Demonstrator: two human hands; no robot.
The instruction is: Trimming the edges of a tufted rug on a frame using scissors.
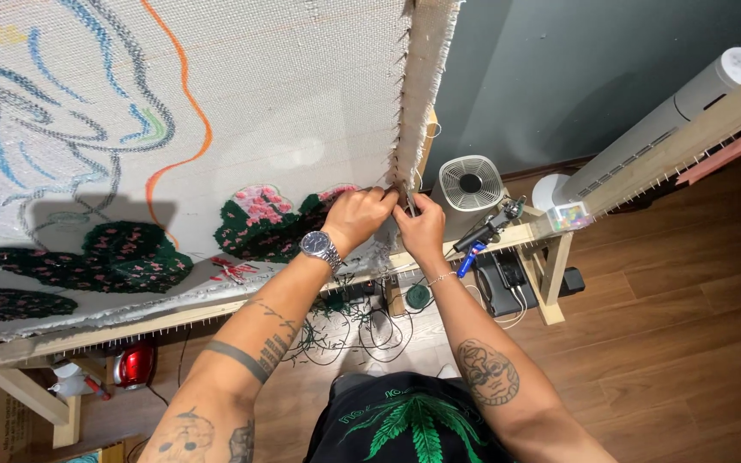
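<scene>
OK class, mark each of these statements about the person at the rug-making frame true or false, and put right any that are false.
1. Both hands meet at the lower right corner of the stretched cloth. True: the left hand and right hand pinch its edge there.
2. The wristwatch is on the right wrist. False: it is on the left wrist.
3. A small round white fan stands on the floor behind the frame. True.
4. The tufted patches are blue and yellow. False: they are dark green with pink.
5. The floor is carpeted. False: it is brown wood planks.
</scene>
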